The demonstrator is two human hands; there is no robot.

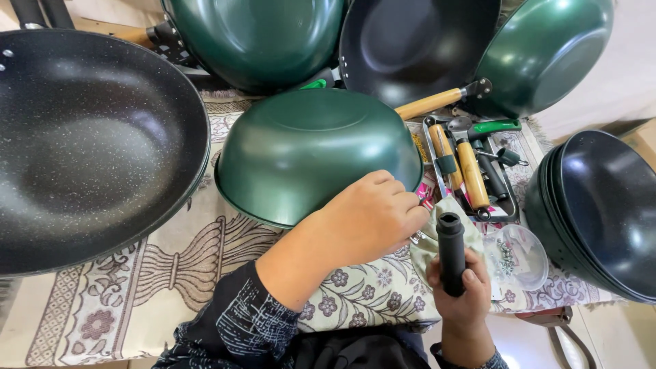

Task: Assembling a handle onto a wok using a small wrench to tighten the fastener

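The black pan handle (pixel 451 253) stands upright, clamped in the right hand (pixel 463 301); stiff, light, best gripped mid-shaft. The left hand (pixel 365 222), fingers curled closed on something hidden, rests against the upturned green wok (pixel 307 147) on the cloth-covered counter (pixel 137 294).

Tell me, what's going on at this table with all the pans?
A person sits at a cloth-covered table crowded with woks. The right hand holds a black handle upright. The left hand reaches beside an upturned green wok, near a metal tray of wooden handles. A clear dish of screws sits close by.
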